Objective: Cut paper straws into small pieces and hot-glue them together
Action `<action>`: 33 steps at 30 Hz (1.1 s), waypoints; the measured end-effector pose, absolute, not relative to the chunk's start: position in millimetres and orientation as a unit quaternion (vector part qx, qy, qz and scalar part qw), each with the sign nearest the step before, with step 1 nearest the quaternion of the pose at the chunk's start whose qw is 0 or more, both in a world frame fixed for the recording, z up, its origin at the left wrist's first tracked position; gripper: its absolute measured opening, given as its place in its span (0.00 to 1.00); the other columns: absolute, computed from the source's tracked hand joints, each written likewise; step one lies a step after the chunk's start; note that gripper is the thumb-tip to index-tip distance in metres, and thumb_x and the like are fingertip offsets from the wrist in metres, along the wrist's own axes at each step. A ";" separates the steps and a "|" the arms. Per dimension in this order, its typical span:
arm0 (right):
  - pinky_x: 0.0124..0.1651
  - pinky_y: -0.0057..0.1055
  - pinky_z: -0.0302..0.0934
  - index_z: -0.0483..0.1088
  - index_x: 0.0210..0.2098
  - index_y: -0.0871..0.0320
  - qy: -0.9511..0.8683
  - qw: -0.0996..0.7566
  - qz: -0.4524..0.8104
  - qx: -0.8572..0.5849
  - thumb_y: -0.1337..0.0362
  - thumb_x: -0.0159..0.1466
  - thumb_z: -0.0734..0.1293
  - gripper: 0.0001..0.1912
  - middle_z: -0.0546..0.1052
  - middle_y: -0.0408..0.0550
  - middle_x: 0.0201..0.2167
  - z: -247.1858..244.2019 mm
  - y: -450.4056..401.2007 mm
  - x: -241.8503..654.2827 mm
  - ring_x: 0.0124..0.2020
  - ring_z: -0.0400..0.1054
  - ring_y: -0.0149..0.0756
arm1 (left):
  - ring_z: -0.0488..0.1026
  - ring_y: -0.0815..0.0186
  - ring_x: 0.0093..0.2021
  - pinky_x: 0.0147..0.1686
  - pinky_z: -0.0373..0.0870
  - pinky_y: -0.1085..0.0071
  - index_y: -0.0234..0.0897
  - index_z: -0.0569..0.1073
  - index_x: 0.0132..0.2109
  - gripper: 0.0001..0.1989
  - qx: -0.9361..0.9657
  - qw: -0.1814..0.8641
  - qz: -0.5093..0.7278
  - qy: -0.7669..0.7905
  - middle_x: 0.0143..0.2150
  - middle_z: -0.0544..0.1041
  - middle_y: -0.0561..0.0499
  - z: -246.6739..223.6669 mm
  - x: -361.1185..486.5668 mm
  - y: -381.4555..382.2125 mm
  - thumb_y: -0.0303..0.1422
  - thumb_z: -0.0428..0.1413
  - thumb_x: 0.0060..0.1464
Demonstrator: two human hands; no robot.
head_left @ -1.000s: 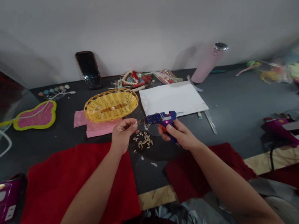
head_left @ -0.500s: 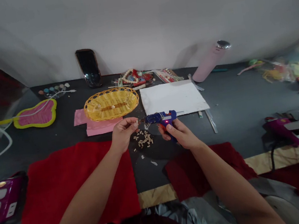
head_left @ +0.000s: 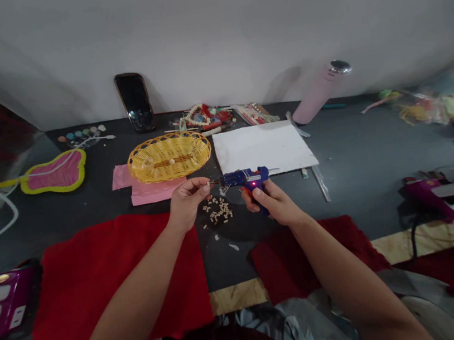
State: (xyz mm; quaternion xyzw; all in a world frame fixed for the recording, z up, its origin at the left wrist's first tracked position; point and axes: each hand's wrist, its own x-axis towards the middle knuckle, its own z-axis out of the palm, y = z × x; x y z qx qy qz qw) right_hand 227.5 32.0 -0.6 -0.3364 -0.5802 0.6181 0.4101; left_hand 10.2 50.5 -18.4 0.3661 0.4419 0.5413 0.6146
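My right hand (head_left: 271, 200) is wrapped round the handle of a blue glue gun (head_left: 245, 177), whose red light is lit. The gun's nozzle points left and meets the fingertips of my left hand (head_left: 187, 201). Between that thumb and forefinger is a small pale piece (head_left: 208, 184), mostly hidden by the fingers. Below the nozzle, several small beige pieces (head_left: 220, 211) lie scattered on the dark table (head_left: 232, 265).
A yellow wicker basket (head_left: 170, 156) rests partly on pink cloth (head_left: 158, 192). Behind the gun lies a white board (head_left: 261, 148). Red cloth (head_left: 124, 280) is at front left. A phone (head_left: 135, 103) and a pink bottle (head_left: 320, 94) stand near the wall.
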 end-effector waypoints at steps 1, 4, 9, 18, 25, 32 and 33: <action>0.27 0.28 0.52 0.58 0.39 0.53 -0.580 0.409 0.618 -0.336 0.52 0.65 0.59 0.12 0.63 0.40 0.26 -0.8 32.0 227.5 0.22 0.55 0.26 | 0.69 0.74 0.26 0.29 0.69 0.75 0.35 0.76 0.36 0.12 0.366 0.615 0.542 0.441 0.30 0.76 0.53 -18.4 10.3 50.5 0.32 0.64 0.41; 0.27 0.28 0.52 0.58 0.39 0.53 -0.581 0.408 0.620 -0.334 0.53 0.65 0.59 0.11 0.64 0.40 0.26 -1.3 32.1 227.8 0.22 0.55 0.26 | 0.69 0.74 0.26 0.29 0.69 0.75 0.35 0.76 0.36 0.12 0.365 0.614 0.544 0.440 0.29 0.76 0.53 -17.8 10.7 50.4 0.32 0.64 0.41; 0.27 0.28 0.51 0.58 0.39 0.54 -0.583 0.408 0.623 -0.326 0.53 0.65 0.59 0.11 0.64 0.41 0.28 -0.9 32.2 228.4 0.22 0.55 0.26 | 0.69 0.74 0.26 0.28 0.68 0.76 0.34 0.76 0.36 0.12 0.374 0.608 0.547 0.437 0.29 0.75 0.53 -17.5 10.1 49.7 0.32 0.64 0.41; 0.26 0.28 0.52 0.58 0.39 0.54 -0.584 0.406 0.624 -0.324 0.53 0.65 0.59 0.11 0.64 0.41 0.28 -0.5 33.0 228.8 0.22 0.55 0.25 | 0.68 0.73 0.26 0.28 0.66 0.76 0.35 0.77 0.36 0.11 0.382 0.597 0.556 0.434 0.27 0.74 0.53 -19.9 10.0 50.9 0.32 0.64 0.41; 0.26 0.27 0.52 0.59 0.41 0.55 -0.562 0.412 0.641 -0.322 0.54 0.64 0.60 0.12 0.66 0.41 0.29 -2.4 32.8 229.9 0.22 0.55 0.25 | 0.68 0.75 0.27 0.29 0.65 0.78 0.35 0.78 0.35 0.11 0.365 0.600 0.564 0.434 0.28 0.74 0.54 -19.9 9.8 50.5 0.31 0.65 0.40; 0.27 0.27 0.56 0.62 0.40 0.55 -0.493 0.452 0.636 -0.386 0.54 0.64 0.61 0.12 0.71 0.45 0.33 -4.6 38.3 245.5 0.22 0.58 0.25 | 0.66 0.76 0.25 0.28 0.65 0.77 0.36 0.78 0.34 0.11 0.337 0.606 0.581 0.426 0.27 0.73 0.54 -17.1 9.5 51.6 0.30 0.66 0.38; 0.27 0.27 0.57 0.63 0.39 0.55 -0.481 0.459 0.626 -0.407 0.53 0.63 0.61 0.12 0.72 0.46 0.34 -3.7 40.8 250.3 0.22 0.59 0.25 | 0.66 0.76 0.25 0.28 0.65 0.77 0.36 0.78 0.33 0.11 0.335 0.607 0.582 0.425 0.27 0.73 0.54 -16.2 9.6 51.5 0.30 0.66 0.37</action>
